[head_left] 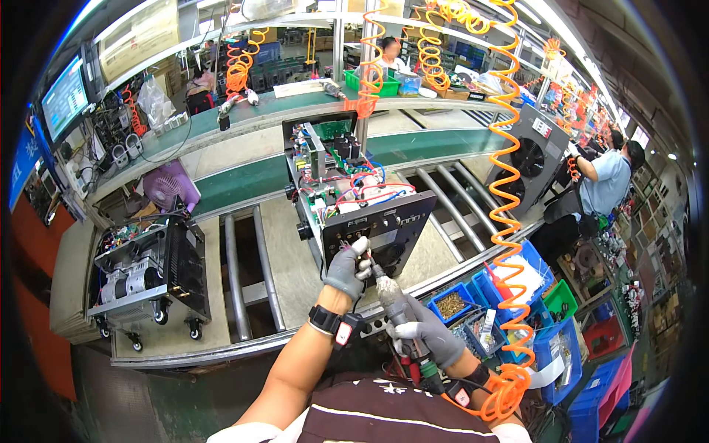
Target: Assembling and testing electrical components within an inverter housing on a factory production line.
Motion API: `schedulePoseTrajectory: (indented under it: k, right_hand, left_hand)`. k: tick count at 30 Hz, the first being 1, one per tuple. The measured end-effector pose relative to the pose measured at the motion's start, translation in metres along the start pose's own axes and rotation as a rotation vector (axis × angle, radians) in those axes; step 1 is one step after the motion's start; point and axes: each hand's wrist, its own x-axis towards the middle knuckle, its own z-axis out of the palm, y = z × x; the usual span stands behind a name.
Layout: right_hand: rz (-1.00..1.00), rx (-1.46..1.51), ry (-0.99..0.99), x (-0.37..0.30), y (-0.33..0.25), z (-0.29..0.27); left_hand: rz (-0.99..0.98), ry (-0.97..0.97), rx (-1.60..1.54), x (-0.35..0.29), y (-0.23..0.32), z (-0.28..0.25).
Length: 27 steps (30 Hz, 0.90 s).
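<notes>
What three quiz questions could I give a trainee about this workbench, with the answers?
1. Choose: the right hand holds a) a green basket, b) a long hand tool, c) a monitor.
2. True or false: the purple fan is further left in the picture than the left hand.
3. Fill the blank: the coiled hose by the right wrist is coloured ____.

Key: 1 b; 2 true; 3 orange.

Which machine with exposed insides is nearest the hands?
The middle machine, its dark panel beside the left hand; the left machine, on casters, stands farther off.
</notes>
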Motion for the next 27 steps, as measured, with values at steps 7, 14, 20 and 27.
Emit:
schedulePoseTrajectory:
  k: [7,14,20,27]
  right_hand:
    - [0.005,-0.024,-0.007,-0.005,-0.001,0.005]
    - [0.038,-0.076,-0.001,-0.021,-0.004,0.010]
    - [0.056,-0.130,0.006,-0.034,-0.004,0.014]
    - [0.000,-0.160,0.009,-0.011,-0.002,0.015]
  left_hand:
    - [-0.050,-0.054,-0.048,-0.007,0.001,-0.002]
    - [-0.064,-0.049,-0.053,-0.003,0.002,-0.004]
    - [0.017,0.003,-0.046,-0.005,-0.003,-0.017]
    - [-0.024,-0.227,-0.214,-0.020,0.004,-0.014]
